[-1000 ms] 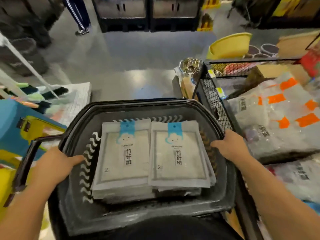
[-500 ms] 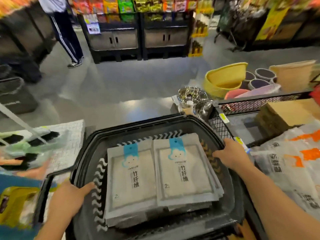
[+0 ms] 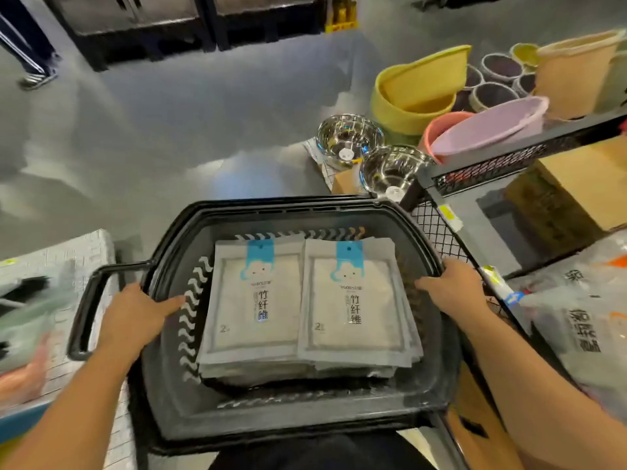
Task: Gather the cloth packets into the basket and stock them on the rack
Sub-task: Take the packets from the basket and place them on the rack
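A black plastic basket [image 3: 271, 212] is held in front of me at waist height. Inside it lie two side-by-side stacks of grey cloth packets, the left stack [image 3: 254, 300] and the right stack [image 3: 353, 300], each topped with a blue cloud label. My left hand [image 3: 135, 317] grips the basket's left rim, thumb pointing inward. On the right rim sits my right hand [image 3: 454, 286], fingers curled over the edge. The basket's handle [image 3: 84, 310] hangs out to the left. The right rim is close to a black wire-mesh rack [image 3: 437, 232].
The rack holds bagged goods [image 3: 576, 320] and a cardboard box [image 3: 583, 184]. Two steel bowls [image 3: 349, 137] and plastic basins, yellow [image 3: 417, 93] and pink [image 3: 488, 127], stand beyond it. A low display [image 3: 51, 300] lies left. A person's leg [image 3: 30, 52] is far left on the grey floor.
Both hands keep their grip on the basket rims. The view has tilted downward from the half-second-ago frame and the basket sits slightly farther right beside the rack.
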